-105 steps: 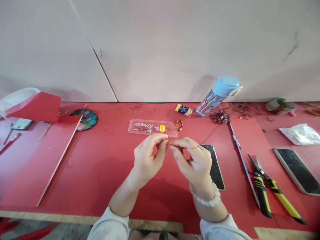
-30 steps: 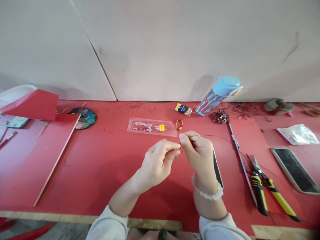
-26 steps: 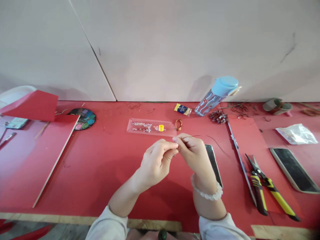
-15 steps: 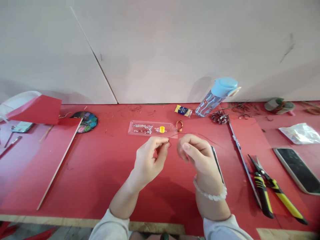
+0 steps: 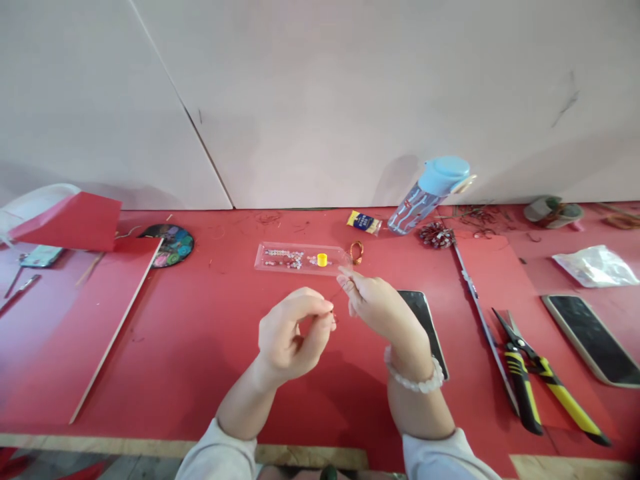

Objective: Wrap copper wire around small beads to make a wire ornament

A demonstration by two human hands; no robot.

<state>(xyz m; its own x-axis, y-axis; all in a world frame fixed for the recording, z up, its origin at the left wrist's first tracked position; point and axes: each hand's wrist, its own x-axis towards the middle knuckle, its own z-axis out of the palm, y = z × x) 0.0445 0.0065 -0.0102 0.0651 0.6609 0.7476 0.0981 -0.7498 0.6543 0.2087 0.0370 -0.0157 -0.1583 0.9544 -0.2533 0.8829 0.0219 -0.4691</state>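
Note:
My left hand (image 5: 295, 335) is closed in a pinch on a thin dark wire (image 5: 335, 319), which makes a small loop at the fingertips. Just up and to the right, my right hand (image 5: 377, 303) has its fingers pressed together near the same wire; what lies between them is too fine to make out. Behind both hands lies a clear plastic tray (image 5: 261, 259) with small beads (image 5: 283, 253) and a yellow cap (image 5: 322, 260). A coil of copper-coloured wire (image 5: 357, 252) rests at the tray's right end.
A phone (image 5: 425, 323) lies partly under my right wrist. Yellow-black shears (image 5: 530, 363) and another phone (image 5: 593, 340) are at right. A blue-lidded bottle (image 5: 425, 193) stands by the wall. At left are a board (image 5: 85, 320) and a round palette (image 5: 175, 245).
My right hand has turned over, its fingers now pointing left towards the tray's end. My left hand has dropped slightly nearer to me, still pinching the wire.

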